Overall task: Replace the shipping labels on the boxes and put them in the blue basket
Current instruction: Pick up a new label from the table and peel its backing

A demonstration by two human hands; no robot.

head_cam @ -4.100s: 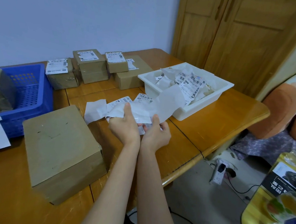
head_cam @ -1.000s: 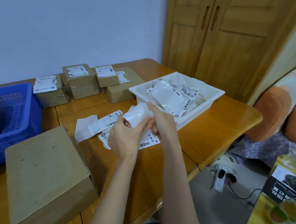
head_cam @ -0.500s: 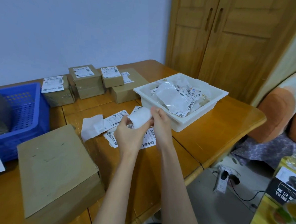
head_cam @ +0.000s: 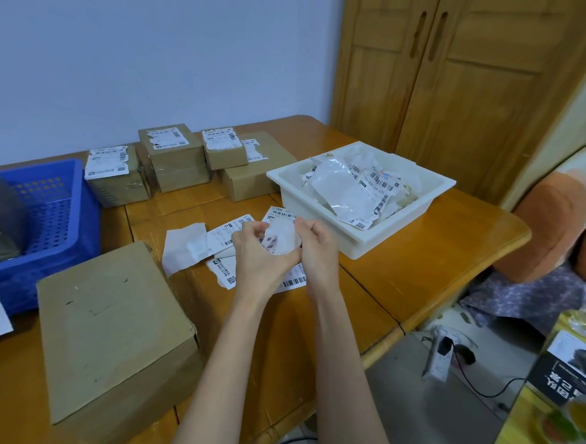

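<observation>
- Both hands meet over the middle of the wooden bench (head_cam: 419,264), working a crumpled wad of white label paper (head_cam: 281,239) between them.
- The left hand (head_cam: 260,254) has its fingers curled round the wad from the left, thumb pressed against its near edge.
- The right hand (head_cam: 315,247) pinches the wad's right side, fingers bent in tight.
- Under the hands lie loose shipping labels (head_cam: 229,235), flat on the bench, with a blank white sheet (head_cam: 183,247) just to their left.
- A large plain cardboard box (head_cam: 113,327) sits near and to the left, its top bare of any label.
- The blue basket (head_cam: 55,207) stands at the far left edge, with a dark box partly showing inside.
- Several small labelled boxes (head_cam: 172,156) are stacked at the far side by the wall.
- A white tray (head_cam: 405,215) to the right of the hands is heaped with peeled labels and backing paper.
</observation>
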